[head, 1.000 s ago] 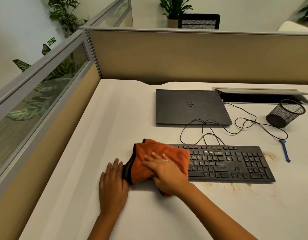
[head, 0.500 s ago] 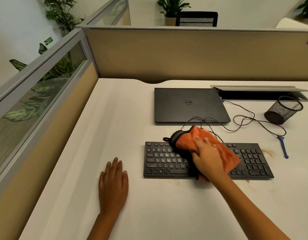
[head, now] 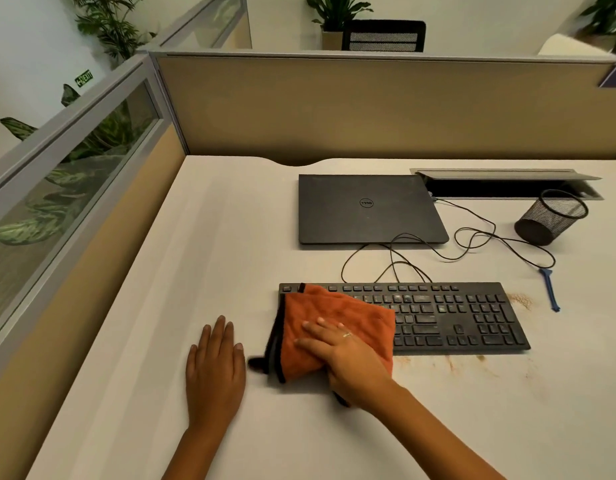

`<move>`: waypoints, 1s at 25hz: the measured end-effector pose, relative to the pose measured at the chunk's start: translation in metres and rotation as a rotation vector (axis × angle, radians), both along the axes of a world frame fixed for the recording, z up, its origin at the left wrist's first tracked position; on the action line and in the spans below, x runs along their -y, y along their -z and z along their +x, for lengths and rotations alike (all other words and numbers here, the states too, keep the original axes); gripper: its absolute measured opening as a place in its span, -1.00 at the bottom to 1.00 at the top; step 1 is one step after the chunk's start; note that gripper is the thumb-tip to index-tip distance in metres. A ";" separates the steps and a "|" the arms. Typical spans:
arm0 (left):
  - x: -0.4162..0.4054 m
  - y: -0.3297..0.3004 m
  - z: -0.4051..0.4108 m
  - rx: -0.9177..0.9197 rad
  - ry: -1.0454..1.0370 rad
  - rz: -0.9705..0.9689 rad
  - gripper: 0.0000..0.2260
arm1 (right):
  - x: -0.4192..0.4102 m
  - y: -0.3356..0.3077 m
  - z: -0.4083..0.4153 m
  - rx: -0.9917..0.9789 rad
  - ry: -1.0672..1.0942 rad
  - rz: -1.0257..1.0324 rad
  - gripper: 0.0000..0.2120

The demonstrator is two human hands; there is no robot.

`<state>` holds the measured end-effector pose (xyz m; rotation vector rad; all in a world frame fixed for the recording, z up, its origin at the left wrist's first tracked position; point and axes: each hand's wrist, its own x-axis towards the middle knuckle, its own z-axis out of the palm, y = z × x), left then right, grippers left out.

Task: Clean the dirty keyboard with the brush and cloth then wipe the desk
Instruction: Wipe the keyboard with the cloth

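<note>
The right hand [head: 348,355] presses flat, fingers straight, on the folded orange microfibre cloth [head: 337,327], which covers the left end of the black slim keyboard [head: 452,317]. Left of it, the left hand [head: 215,368] rests open-palmed on the pale desk [head: 195,254]. The blue plastic brush [head: 549,289] lies far right.

Two hands are on the desk [head: 230,237]: a left hand [head: 215,372] and a right hand [head: 348,358]. I count one keyboard [head: 448,317], one orange cloth [head: 334,317], one blue brush [head: 549,289], one closed laptop [head: 369,209], one mesh pen cup [head: 550,218], lower to upper right.
</note>
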<state>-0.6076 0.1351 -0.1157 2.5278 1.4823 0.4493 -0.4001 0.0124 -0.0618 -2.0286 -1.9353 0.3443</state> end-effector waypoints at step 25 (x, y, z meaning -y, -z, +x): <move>0.005 -0.008 0.008 0.052 -0.089 -0.087 -0.48 | 0.123 -0.022 0.175 -0.148 0.876 -0.012 -0.42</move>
